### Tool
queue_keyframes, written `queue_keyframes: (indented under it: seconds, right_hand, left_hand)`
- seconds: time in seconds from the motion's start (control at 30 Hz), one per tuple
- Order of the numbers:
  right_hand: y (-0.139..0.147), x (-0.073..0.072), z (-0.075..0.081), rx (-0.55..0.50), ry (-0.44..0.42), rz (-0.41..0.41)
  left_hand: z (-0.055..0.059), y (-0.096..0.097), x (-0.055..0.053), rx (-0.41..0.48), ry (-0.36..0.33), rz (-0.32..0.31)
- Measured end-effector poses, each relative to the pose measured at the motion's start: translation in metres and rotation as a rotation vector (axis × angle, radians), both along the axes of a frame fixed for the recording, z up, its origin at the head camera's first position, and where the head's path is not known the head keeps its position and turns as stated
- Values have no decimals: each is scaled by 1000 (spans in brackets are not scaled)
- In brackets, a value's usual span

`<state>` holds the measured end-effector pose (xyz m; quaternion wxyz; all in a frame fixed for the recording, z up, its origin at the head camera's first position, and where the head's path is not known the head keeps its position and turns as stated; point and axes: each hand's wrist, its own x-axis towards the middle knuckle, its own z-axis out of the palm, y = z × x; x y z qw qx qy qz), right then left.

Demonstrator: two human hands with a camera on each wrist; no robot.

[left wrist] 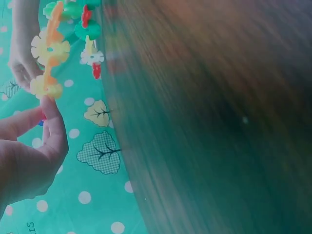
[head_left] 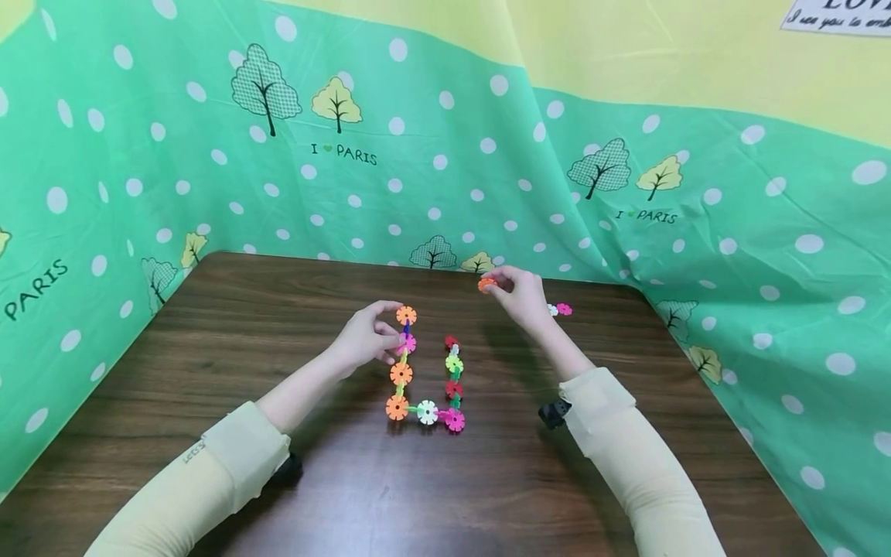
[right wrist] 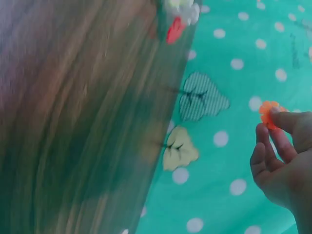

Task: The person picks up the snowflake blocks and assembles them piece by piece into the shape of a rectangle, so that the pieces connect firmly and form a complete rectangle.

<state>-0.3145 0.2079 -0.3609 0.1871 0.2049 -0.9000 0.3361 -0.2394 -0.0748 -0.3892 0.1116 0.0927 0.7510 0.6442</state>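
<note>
A U-shaped chain of interlocking flower-shaped plastic discs stands on the table [head_left: 334, 480]. My left hand [head_left: 360, 338] grips its left side at a pink disc [head_left: 409, 344], just below the orange disc [head_left: 407, 315] at that end. Further down this side come two more orange discs, joined by yellow ones. A white disc [head_left: 428, 412] lies in the bottom row, and a red disc [head_left: 452, 342] ends the right side. Raised beyond the chain, my right hand [head_left: 522, 298] pinches a loose orange disc [right wrist: 269, 114] between thumb and fingers.
A few loose discs, one pink [head_left: 564, 309] and one white [head_left: 553, 309], lie behind the right hand near the table's far edge. A green polka-dot curtain [head_left: 445, 186] hangs around the back and sides of the table.
</note>
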Motion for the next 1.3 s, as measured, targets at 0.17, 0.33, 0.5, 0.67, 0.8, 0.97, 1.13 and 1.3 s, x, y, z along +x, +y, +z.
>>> queue_keyframes:
  seconds: [0.17, 0.33, 0.5, 0.67, 0.8, 0.97, 1.13, 1.3]
  right_hand:
    - [-18, 16, 1, 26, 55, 78]
    - [-33, 27, -1, 7, 53, 139]
    - [-45, 33, -6, 4, 39, 169]
    - [-52, 36, -13, -10, 27, 180]
    - [-57, 37, -18, -26, 18, 193]
    - [-63, 38, -23, -46, 33, 208]
    - [-67, 39, -25, -57, 47, 228]
    - [-68, 40, -26, -54, 81, 223]
  left_hand:
    - [0, 2, 2, 24, 7, 4]
    - [1, 5, 5, 52, 9, 3]
    - [0, 8, 6, 69, 15, 5]
    - [-1, 11, 7, 76, 16, 4]
    - [1, 13, 8, 76, 25, 4]
    - [-1, 16, 8, 86, 27, 7]
    - [-3, 17, 7, 83, 26, 8]
    - [-3, 16, 8, 67, 45, 16]
